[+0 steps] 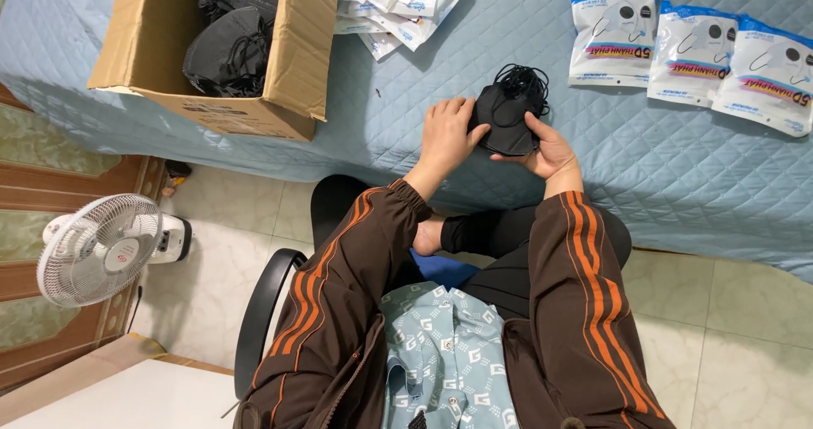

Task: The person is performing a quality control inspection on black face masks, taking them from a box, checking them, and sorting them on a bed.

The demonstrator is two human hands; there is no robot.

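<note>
Black face masks [506, 117], a small stack of them with the ear loops bunched at the top, sit between your two hands at the centre of the frame, just above the quilted blue bed [406, 107]. Your left hand [446, 134] lies flat against the left side of the stack with the fingers stretched out, not clenched. Your right hand [549, 148] holds the stack from below and from the right, fingers curled around its edge.

At the upper right, three filled white packets [690, 48] lie in a row, so I judge this part as done. At the upper left, the cardboard box [229, 48] has many loose black masks left in it, and a pile of flat packets [398, 5] waits beside it.
</note>
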